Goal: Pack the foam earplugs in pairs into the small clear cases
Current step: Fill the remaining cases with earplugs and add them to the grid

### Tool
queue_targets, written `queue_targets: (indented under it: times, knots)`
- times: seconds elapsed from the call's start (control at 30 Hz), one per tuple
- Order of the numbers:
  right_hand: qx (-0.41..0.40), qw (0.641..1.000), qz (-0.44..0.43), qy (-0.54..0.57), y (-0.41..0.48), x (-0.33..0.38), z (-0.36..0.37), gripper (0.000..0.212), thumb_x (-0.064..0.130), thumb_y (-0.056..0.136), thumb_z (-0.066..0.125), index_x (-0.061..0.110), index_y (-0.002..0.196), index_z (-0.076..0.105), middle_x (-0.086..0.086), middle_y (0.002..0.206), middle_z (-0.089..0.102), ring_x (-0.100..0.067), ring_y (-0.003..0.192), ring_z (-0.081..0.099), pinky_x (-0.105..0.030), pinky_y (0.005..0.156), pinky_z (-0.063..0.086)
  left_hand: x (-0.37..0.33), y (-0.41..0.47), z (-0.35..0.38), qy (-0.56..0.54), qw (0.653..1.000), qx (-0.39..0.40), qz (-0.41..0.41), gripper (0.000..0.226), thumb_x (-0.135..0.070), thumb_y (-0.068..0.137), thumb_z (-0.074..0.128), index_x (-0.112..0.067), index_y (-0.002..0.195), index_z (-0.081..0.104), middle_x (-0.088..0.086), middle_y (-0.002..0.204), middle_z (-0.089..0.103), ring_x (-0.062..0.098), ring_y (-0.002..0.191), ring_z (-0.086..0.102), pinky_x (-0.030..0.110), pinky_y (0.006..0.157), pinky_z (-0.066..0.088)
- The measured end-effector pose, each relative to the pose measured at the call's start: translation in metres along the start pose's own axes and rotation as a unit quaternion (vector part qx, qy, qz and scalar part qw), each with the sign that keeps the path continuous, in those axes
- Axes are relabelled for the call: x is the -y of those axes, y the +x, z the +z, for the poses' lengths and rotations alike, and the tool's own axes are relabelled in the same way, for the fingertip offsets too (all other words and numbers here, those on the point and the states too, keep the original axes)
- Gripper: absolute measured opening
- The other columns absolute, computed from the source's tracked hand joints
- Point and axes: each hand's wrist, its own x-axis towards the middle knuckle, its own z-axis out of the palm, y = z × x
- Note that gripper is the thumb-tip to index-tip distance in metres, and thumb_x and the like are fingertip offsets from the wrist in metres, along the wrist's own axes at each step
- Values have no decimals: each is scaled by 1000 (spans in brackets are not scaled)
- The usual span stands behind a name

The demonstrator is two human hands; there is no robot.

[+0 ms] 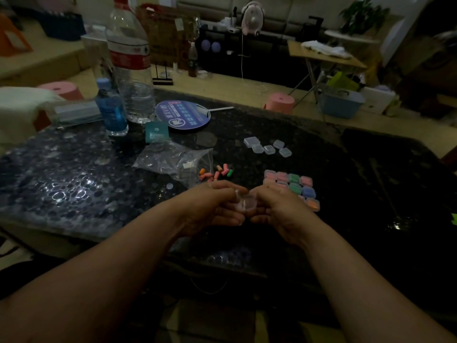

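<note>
Hands together, left hand (215, 206), right hand (277, 206), fingers pinching clear case (243, 203)

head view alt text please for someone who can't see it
A left hand and right hand together hold a small clear case over a dark table. Beyond lie loose foam earplugs, a block of filled cases at right, and empty cases farther back.
</note>
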Motion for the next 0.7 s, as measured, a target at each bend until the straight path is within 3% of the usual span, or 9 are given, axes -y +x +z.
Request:
queue_targets:
  times: [0.13,0.27,0.4,0.53,0.6,0.7]
  knots:
    - [-74,987,-35,-140,3,-6,-1,16,23,107,58,17,111,72,-8,101,79,-16,80,73,-26,63,58,1,4,5,-27,999,-39,-3,28,0,98,53,-10,124,62,25,103,74,31,87,75,38,78,64]
    - [-86,983,-56,-150,5,-6,-5,15,24,108,60,21,111,74,-2,94,79,-12,77,73,-26,64,58,5,3,12,-29,999,-16,-18,32,5,97,54,-5,128,54,25,109,71,27,84,75,36,75,63]
    - [-91,983,-61,-150,7,-9,-3,13,23,106,63,22,105,76,0,90,79,-14,79,75,-30,67,60,19,4,20,31,999,20,-14,30,6,96,56,-6,124,56,17,101,70,18,74,69,29,67,58]
    - [-97,953,-139,-250,7,-8,-1,9,28,102,69,32,99,76,9,99,75,-3,92,70,-29,81,58,29,10,25,63,997,30,-18,32,6,97,50,-4,127,54,10,87,65,17,69,64,28,61,54]
    - [-104,938,-169,-284,7,-7,4,9,26,101,69,31,97,75,11,96,74,-2,89,69,-29,81,58,29,11,28,39,999,11,-33,26,-2,98,48,-8,122,57,10,85,62,17,66,62,28,59,53]
    - [-128,917,-208,-315,13,-10,11,10,26,100,67,31,94,73,11,95,72,-4,89,67,-34,81,59,27,11,27,-44,996,-35,-67,32,-38,100,53,-13,116,65,12,86,63,21,65,61,30,59,52]
